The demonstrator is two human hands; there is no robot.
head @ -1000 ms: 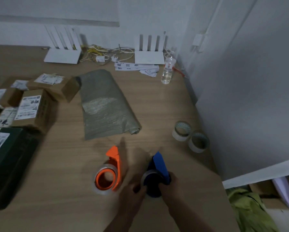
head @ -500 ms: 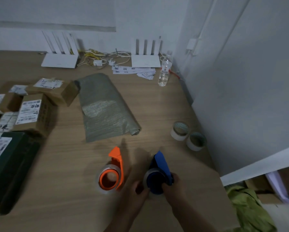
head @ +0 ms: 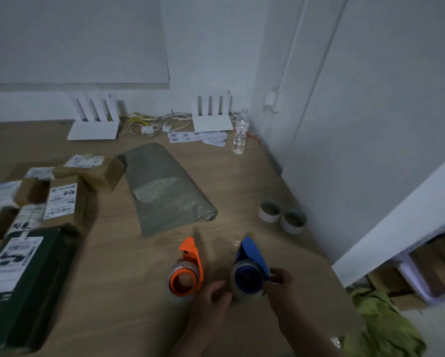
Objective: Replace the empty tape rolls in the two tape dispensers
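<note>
Wood bench (head: 113,292) fills the view, white walls behind and to the right. Dark green box (head: 23,284) at the left edge, cardboard parcels (head: 61,199) with labels behind it. Grey-green plastic bag (head: 167,191) lies flat mid-bench. Two white routers (head: 211,122) and a water bottle (head: 239,136) at the far wall. Orange tape dispenser (head: 188,269) sits on the bench near the front, untouched, a tape roll around its hub. Blue tape dispenser (head: 249,269) just right of it, also with a roll on. Two fresh tape rolls (head: 282,215) stand touching each other, further right near the wall, apart from the dispensers. Left hand (head: 216,297) grip curled, fingers touching the blue dispenser's lower left edge. Right hand (head: 280,282) grip narrow, pinching the blue dispenser's right side. Blur hides finger detail.
</note>
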